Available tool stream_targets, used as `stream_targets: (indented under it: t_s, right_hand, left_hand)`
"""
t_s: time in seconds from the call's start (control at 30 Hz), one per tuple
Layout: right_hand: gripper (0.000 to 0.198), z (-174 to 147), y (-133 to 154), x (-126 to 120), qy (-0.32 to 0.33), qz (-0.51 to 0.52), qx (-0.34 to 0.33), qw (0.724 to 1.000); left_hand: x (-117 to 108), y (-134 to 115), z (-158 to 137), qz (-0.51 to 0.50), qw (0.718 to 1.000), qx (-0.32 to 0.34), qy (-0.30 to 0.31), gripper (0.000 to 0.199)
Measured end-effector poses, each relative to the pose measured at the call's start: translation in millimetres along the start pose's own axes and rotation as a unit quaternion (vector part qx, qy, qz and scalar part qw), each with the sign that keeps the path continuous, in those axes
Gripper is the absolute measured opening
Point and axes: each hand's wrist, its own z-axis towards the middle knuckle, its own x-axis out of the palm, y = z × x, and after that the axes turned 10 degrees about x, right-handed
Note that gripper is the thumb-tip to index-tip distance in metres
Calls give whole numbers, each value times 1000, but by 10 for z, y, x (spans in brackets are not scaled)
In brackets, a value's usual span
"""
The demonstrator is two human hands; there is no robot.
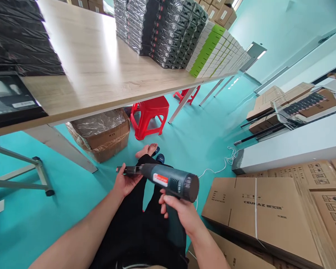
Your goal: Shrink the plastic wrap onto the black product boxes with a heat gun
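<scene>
My right hand [179,209] is wrapped round the handle of a dark green heat gun [172,179] with an orange-and-white label. Its nozzle points left, toward a small dark flat box [131,170]. That box lies in my left hand [127,184], with the thumb over its near end and the fingers beneath. The far end of the box sits close to the nozzle tip; whether they touch I cannot tell. Both hands are above my lap, over black trousers.
A wooden table [92,80] bears stacks of black wrapped boxes [170,33] and white-and-green boxes [212,52]. Below are an open carton [109,140] and a red stool [149,116]. Large cartons [257,209] stand close on the right; a white cable [217,171] crosses the floor.
</scene>
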Motion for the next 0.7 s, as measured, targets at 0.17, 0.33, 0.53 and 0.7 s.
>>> stream_targets:
  t_s: [0.17,0.33,0.53,0.7]
  right_hand:
    - [29,-2,10,-180,-25,13,54,998]
    - [31,-11,-43,-148,-33,36,12,999]
    - [29,-25,-60,-87,9,0,52,999]
    - [29,-51,-26,-30,-19,13,13,1000]
  left_hand:
    - [-23,-14,3,-21,1000,-1,-20,36]
    - [-14,3,15,-22,1000,-13,-9,44]
    - [-15,-8,-5,-6,1000,5,-11,36]
    - [-30,3,8,-7,1000,8,-10,37]
